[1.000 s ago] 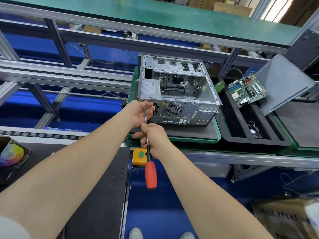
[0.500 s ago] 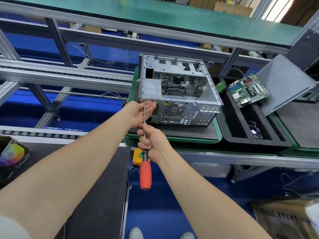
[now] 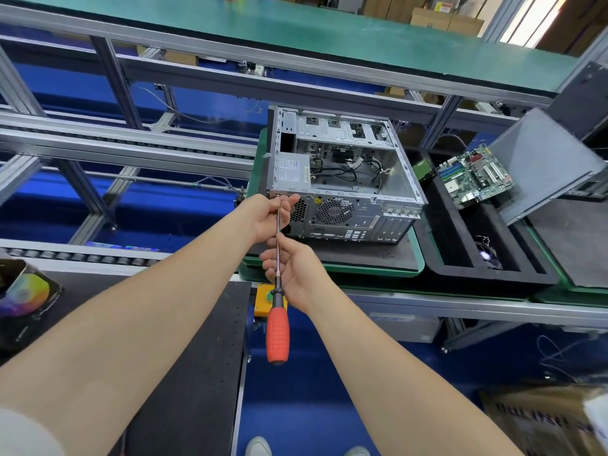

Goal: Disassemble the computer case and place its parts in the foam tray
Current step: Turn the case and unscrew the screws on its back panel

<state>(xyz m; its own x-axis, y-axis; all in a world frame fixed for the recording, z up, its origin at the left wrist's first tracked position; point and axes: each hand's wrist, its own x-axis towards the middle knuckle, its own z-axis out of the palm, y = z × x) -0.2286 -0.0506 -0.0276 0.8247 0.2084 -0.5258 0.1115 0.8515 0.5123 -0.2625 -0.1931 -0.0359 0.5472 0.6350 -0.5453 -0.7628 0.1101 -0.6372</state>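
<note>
1. The computer case [image 3: 345,195] lies on its side on a green-rimmed pallet [image 3: 418,255] on the counter, open face up and rear panel toward the person. This puts the rear-edge screws within reach.
2. The foam tray [image 3: 437,232] sits just beside the case on its right, with a motherboard [image 3: 473,176] leaning in it, so freed parts have a short trip.
3. The screwdriver [image 3: 278,327] points up and away, its tip at the upper-left corner of the rear panel. It is probably on a screw there, though the screw is too small to make out.
4. The left grip [image 3: 268,215] curls round the shaft near the tip, likely to steady it.
5. The right grip [image 3: 296,271] pinches the shaft just above the black collar — the red handle hangs free below, which suits quick finger-spinning rather than hard torque.
6. Both forearms reach forward, nearly straight, converging at that corner.
</note>
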